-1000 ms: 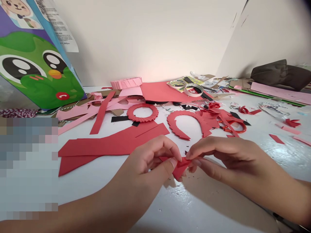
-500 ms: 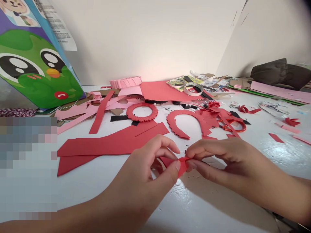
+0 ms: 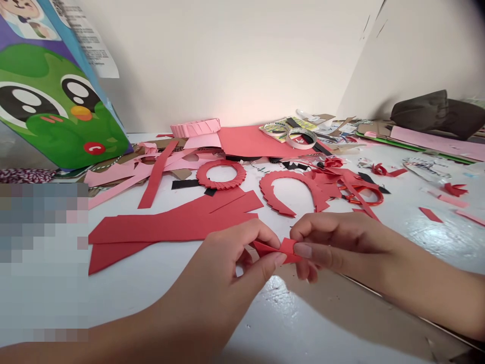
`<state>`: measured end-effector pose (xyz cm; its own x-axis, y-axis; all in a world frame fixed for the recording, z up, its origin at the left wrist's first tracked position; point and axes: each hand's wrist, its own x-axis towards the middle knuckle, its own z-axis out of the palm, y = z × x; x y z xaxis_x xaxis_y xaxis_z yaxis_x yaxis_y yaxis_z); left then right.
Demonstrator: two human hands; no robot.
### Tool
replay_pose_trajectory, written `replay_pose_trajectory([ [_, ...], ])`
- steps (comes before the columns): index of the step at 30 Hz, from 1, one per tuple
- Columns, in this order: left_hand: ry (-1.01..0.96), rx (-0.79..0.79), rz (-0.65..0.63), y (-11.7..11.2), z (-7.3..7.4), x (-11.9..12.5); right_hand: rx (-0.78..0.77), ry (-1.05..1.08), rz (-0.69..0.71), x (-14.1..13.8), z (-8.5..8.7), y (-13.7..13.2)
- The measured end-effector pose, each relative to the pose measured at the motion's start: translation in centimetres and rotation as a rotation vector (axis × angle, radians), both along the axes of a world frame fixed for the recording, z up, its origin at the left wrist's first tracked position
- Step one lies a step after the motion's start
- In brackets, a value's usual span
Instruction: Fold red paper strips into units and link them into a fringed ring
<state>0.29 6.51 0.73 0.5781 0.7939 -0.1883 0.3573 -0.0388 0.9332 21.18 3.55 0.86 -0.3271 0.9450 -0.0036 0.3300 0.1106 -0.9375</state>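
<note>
A small folded piece of red paper (image 3: 288,246) is held between my two hands, just above the white table. My left hand (image 3: 242,268) pinches its left end between thumb and forefinger. On the right end, the thumb and fingers of my right hand (image 3: 333,253) close over the paper and hide part of it. Beyond them lie a pleated red paper ring (image 3: 202,177) and a curved, open row of folded red pieces (image 3: 267,189). Wide red paper strips (image 3: 159,228) rest beside my left hand.
Red-handled scissors (image 3: 375,196) lie partly under red scraps. Two tape rolls (image 3: 301,139), a pink pleated ring (image 3: 195,128) and a large red sheet (image 3: 244,140) are at the back. A green cartoon box (image 3: 56,121) stands left; a dark pouch (image 3: 428,114) sits far right.
My right hand has turned and shifted its grip, with its thumb now laid across the red paper. The paper has changed angle, and my left hand keeps its pinch.
</note>
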Motion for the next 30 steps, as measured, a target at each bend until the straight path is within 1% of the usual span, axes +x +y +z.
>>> replay_pose_trajectory([
  [2, -0.009, 0.026, -0.017, 0.04, -0.14, 0.02, -0.003, 0.006, 0.000, 0.00, -0.02, -0.08],
  [4, -0.022, 0.045, -0.016, 0.09, -0.29, 0.00, 0.035, -0.033, -0.011, -0.03, 0.07, -0.18],
  [8, -0.058, 0.013, 0.010, 0.20, -0.39, -0.01, 0.136, -0.110, -0.015, -0.14, 0.43, -0.36],
  [10, -0.082, -0.025, 0.024, 0.25, -0.32, 0.03, 0.208, -0.142, -0.017, -0.20, 0.55, -0.44],
  [16, -0.138, -0.124, 0.061, 0.26, -0.15, 0.02, 0.485, -0.345, -0.047, -0.28, 0.34, -0.78],
  [20, -0.168, -0.162, 0.082, 0.30, 0.03, -0.02, 0.606, -0.420, -0.019, -0.15, 0.27, -1.00],
  [22, -0.184, -0.168, 0.092, 0.35, 0.15, 0.03, 0.605, -0.408, -0.006, -0.05, 0.37, -1.00],
  [24, -0.220, -0.170, 0.097, 0.40, 0.23, 0.12, 0.559, -0.342, -0.006, 0.02, 0.49, -0.89],
  [28, -0.270, -0.196, 0.100, 0.37, 0.19, 0.28, 0.422, -0.143, -0.032, -0.01, 0.54, -0.40],
  [30, -0.274, -0.188, 0.101, 0.34, 0.12, 0.34, 0.324, -0.076, -0.055, -0.08, 0.39, -0.18],
])
